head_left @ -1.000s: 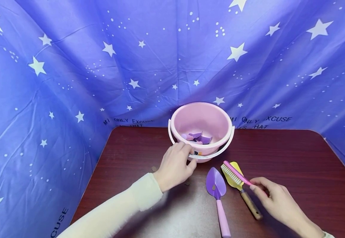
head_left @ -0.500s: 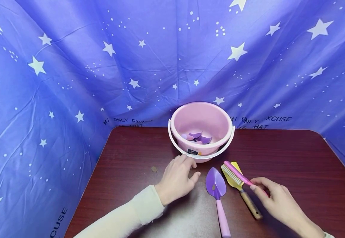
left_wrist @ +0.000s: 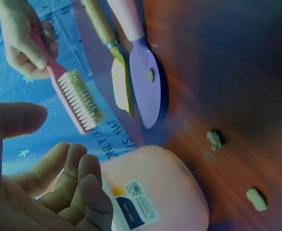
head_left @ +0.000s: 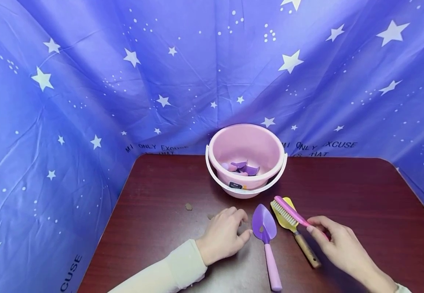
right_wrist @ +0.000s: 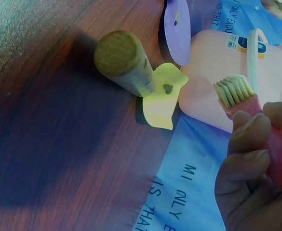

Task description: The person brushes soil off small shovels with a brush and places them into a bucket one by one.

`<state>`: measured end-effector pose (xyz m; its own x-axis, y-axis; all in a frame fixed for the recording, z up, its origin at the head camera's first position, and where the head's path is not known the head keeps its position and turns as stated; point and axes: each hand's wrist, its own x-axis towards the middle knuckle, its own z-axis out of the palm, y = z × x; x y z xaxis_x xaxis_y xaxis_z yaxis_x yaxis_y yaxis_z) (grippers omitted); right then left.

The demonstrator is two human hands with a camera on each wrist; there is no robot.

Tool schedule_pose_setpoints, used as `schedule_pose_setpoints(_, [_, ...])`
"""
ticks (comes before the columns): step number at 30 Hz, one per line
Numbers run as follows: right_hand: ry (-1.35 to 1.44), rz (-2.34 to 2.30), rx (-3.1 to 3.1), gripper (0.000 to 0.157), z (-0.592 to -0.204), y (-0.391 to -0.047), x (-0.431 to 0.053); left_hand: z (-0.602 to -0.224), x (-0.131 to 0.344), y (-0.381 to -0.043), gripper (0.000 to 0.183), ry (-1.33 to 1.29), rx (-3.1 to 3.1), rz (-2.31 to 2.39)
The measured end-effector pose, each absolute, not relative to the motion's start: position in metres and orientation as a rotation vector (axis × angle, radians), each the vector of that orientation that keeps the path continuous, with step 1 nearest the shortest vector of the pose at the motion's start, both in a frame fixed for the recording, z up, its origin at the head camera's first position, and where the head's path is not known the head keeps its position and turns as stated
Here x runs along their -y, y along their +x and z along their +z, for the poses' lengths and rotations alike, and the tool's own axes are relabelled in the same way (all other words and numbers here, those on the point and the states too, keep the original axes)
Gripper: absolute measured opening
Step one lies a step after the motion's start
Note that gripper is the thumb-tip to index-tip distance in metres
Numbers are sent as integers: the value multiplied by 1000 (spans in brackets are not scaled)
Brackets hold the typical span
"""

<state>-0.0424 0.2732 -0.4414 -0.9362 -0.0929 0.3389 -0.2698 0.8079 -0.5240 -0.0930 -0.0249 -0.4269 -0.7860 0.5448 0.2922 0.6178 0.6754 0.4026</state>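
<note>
One brush (head_left: pixel 295 215) in the right-hand grip (head_left: pixel 341 246)

It is pinched by its pink handle, bristles raised off the worktop (head_left: pixel 358 195) near the yellow trowel (head_left: pixel 304 247). The left-hand grip (head_left: pixel 223 234), loosely bent, is released near the purple trowel (head_left: pixel 268 249). Behind stands the pink bucket (head_left: pixel 246 138), purple pieces (head_left: pixel 250 169) inside.

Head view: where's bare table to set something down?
Biggest patch: table right of the bucket, bounded by it, the right hand and the far and right edges. Smaller: between bucket and left edge, beyond the brown lump. Crowded: near side of the bucket, with the left hand, purple trowel, yellow trowel and the brush in the right hand.
</note>
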Motion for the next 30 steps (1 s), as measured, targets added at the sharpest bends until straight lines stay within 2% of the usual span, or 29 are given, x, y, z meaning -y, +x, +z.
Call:
schedule_pose_setpoints(13, [272, 849, 2700, 18, -443, -42, -274, -443, 11, -78, 27, -1089, 2838, -712])
schedule_pose_setpoints(24, [262, 848, 2699, 17, -442, -42, -274, -454, -6, -66, 25, -1126, 2875, -690])
schedule_pose_setpoints(30, [270, 855, 2699, 17, -442, -41, -275, -460, -12, -57, 39, -1186, 2946, -626])
